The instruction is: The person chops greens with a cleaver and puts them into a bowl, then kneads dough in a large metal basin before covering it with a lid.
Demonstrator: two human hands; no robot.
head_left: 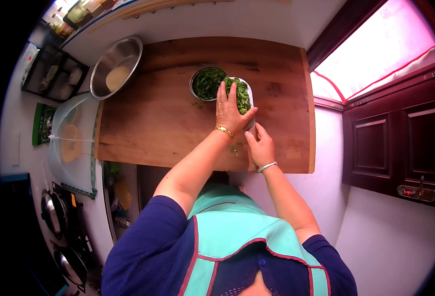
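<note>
Chopped leafy greens (241,96) lie on the broad, pale, flat blade of what looks like a cleaver (250,98), just over the wooden table. My right hand (263,147) is closed at its near end, and the handle is mostly hidden. My left hand (231,111) lies over the greens with its fingers stretched out and the thumb apart, touching them from above. Directly left of the blade stands a round metal bowl (192,89) filled with more dark chopped greens (209,81). A few green scraps (235,149) are on the wood near my wrists.
A large steel basin (133,52) with a pale dough-like lump (118,78) sits at the table's far left corner. A mesh food cover (81,165) is beside the table (163,130). Dark wooden window shutters (400,143) stand to the right. Pans (54,212) hang at lower left.
</note>
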